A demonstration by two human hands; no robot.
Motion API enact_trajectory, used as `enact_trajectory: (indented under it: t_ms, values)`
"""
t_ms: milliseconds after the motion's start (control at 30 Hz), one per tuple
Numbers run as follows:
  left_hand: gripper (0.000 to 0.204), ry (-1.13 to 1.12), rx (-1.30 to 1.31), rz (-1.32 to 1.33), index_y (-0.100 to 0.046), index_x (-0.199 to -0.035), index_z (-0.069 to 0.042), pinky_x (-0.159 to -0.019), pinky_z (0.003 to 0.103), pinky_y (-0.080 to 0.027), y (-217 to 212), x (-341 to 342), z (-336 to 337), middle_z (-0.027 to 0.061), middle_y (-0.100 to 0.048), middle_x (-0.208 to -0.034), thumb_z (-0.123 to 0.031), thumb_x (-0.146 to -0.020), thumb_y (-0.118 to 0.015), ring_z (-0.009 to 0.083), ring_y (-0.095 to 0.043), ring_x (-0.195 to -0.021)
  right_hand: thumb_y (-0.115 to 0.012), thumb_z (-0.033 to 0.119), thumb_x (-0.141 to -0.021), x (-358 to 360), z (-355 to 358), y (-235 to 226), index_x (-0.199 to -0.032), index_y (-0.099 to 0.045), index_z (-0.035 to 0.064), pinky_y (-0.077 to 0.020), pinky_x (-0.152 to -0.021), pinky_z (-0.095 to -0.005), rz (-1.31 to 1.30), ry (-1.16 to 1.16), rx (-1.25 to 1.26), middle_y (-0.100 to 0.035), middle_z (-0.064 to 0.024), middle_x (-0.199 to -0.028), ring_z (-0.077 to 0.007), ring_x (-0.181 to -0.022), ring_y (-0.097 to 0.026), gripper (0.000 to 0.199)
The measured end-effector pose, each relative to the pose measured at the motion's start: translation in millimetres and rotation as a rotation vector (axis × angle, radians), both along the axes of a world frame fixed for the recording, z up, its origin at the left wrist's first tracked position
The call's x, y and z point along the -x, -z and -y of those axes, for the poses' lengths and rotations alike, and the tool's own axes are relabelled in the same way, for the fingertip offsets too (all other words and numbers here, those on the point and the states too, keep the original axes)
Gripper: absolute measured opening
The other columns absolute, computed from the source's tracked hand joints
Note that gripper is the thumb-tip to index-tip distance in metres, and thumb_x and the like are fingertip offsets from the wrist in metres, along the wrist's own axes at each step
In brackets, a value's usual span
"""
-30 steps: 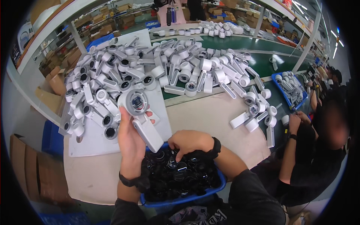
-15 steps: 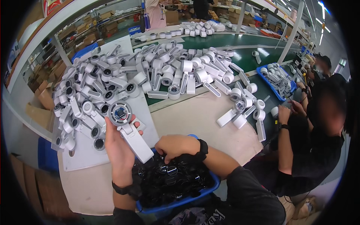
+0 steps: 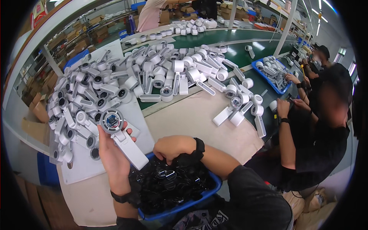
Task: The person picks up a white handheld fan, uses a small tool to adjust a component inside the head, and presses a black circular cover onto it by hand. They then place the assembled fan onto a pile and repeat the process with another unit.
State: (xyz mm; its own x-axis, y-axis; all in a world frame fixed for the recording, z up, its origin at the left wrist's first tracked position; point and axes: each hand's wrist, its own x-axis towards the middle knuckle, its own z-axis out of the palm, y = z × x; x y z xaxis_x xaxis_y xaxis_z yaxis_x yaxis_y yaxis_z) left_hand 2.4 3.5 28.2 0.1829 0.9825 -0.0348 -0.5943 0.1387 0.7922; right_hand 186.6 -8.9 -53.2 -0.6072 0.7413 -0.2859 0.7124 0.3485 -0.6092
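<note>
- We see a long workbench (image 3: pixel 191 119) with a beige top near us and a green strip farther back.
- Across it lies a big heap of white handheld devices (image 3: pixel 126 80), round-headed with flat handles, piled touching one another; a few stragglers (image 3: pixel 239 111) lie apart toward the right.
- A co-worker in black (image 3: pixel 318 130) sits at our right, forearms on the bench edge, beside a far blue tray (image 3: pixel 274 71) of the same white parts.
- Just below us sits a blue bin (image 3: pixel 211 189) filled with small black round parts (image 3: pixel 168 184).
- Our left hand (image 3: pixel 111 155) is raised above the bin's left side, fingers wrapped around the handle of one white device (image 3: pixel 122 140), its round open head up and tilted left, showing a blue board inside.
- Our right hand (image 3: pixel 174 147) is curled, knuckles up, at the bin's back rim over the black parts; we cannot tell whether its fingers pinch one.
</note>
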Motion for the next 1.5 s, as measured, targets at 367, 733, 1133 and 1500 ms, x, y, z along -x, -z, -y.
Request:
enact_trajectory:
  t_ms: [367,733,1133,1500]
  values:
    - [0.051,0.034,-0.003,-0.001,-0.054,-0.12,-0.003,-0.068,0.036,-0.053,6,1,-4,0.0122,-0.064,-0.101,-0.048,-0.102,-0.038,0.02,-0.061,-0.083,-0.078,0.009,-0.067,-17,1,-13,-0.089,-0.074,0.0037,-0.0515,-0.067,-0.0383,-0.103,-0.027,0.033,-0.072,-0.0114,-0.08,-0.0273,-0.079,-0.069,0.023]
    - [0.05,0.029,-0.008,-0.036,-0.055,-0.118,-0.005,-0.067,0.034,-0.052,6,-1,-1,0.0094,-0.063,-0.098,-0.05,-0.101,-0.042,0.0186,-0.061,-0.083,-0.071,0.018,-0.082,-24,1,-33,-0.091,-0.074,0.0049,-0.0465,-0.06,-0.0343,-0.497,-0.052,-0.215,-0.066,-0.009,-0.07,-0.021,-0.064,-0.061,0.016]
    - [0.053,0.092,0.04,0.043,-0.053,-0.117,-0.004,-0.067,0.035,-0.05,2,1,1,0.0101,-0.061,-0.098,-0.053,-0.1,-0.041,0.0197,-0.059,-0.083,-0.071,0.006,-0.087,-31,19,-74,-0.107,-0.066,0.0027,-0.0495,-0.069,-0.0206,-1.076,0.218,-0.112,-0.067,-0.0028,-0.097,-0.0065,-0.08,-0.062,0.021]
    - [0.033,0.192,-0.118,-0.135,-0.053,-0.12,0.0,-0.074,0.03,-0.051,22,-1,5,0.0091,-0.064,-0.105,-0.023,-0.097,-0.06,0.0152,-0.062,-0.089,-0.067,-0.002,-0.087,-10,22,-75,-0.131,-0.053,0.0054,-0.0491,-0.078,-0.0229,-1.098,0.215,-0.069,-0.063,-0.0043,-0.111,-0.0085,-0.092,-0.061,0.048]
